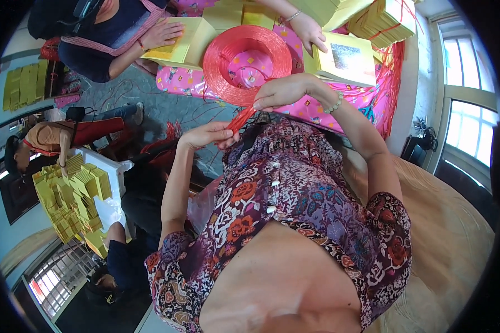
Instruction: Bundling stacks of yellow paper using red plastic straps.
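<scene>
My left hand [207, 135] is closed around a gathered bundle of red plastic twine [240, 118] just off the near edge of the table. At the other end of that bundle my right hand [280, 92] pinches the strands, with a beaded bracelet on its wrist. Right behind my hands a large ring-shaped roll of red twine [276, 51] lies on the pink patterned table cover [178, 79]. To the right of the roll sits a stack of yellow paper [347, 58] with a silvery patch on top.
Across the table a person's hand [162, 34] rests on yellow paper, and another hand [308, 32] touches the right stack. Tied yellow bundles [386, 22] stand at the back right. Red strands hang at the table's right edge. At left, people sit by a table piled with yellow bundles [75, 197].
</scene>
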A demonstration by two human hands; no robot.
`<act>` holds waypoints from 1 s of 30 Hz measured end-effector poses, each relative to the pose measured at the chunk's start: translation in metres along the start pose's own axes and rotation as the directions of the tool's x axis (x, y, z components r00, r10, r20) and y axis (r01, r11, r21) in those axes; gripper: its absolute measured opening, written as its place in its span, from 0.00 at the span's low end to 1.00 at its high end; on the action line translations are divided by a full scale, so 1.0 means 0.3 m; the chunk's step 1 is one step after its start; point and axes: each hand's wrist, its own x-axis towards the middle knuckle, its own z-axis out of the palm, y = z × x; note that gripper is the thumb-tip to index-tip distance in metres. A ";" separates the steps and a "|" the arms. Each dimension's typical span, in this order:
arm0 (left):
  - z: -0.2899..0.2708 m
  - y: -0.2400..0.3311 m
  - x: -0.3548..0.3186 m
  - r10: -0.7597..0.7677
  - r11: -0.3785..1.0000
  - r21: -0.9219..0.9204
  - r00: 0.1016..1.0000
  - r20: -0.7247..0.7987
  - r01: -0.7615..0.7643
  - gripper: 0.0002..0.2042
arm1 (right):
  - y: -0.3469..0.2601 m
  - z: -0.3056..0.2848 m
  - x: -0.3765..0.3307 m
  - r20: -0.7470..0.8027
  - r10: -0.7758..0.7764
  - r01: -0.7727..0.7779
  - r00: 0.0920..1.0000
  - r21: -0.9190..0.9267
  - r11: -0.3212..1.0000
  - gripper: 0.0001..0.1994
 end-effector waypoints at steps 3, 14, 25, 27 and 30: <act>0.031 0.054 0.035 0.186 0.901 0.367 0.970 0.158 -0.232 0.21 | -0.025 0.005 0.042 0.101 0.005 0.000 0.995 -0.048 0.999 0.21; 0.147 0.241 0.104 0.128 0.930 0.364 0.970 -0.205 -0.046 0.14 | -0.038 -0.026 -0.016 -0.171 0.067 -0.043 0.983 0.136 0.990 0.17; 0.139 0.159 0.311 0.856 0.431 0.876 0.406 -0.320 -0.217 0.13 | -0.026 0.012 -0.023 -0.690 0.389 0.466 0.611 0.710 0.528 0.10; 0.174 0.166 0.345 0.892 0.415 0.833 0.342 -0.294 -0.366 0.12 | -0.017 0.019 -0.015 -0.709 0.380 0.511 0.594 0.698 0.503 0.09; 0.190 0.140 0.377 0.813 0.573 0.637 0.460 -0.358 -0.516 0.12 | -0.033 0.027 -0.007 -0.721 0.381 0.578 0.579 0.692 0.431 0.09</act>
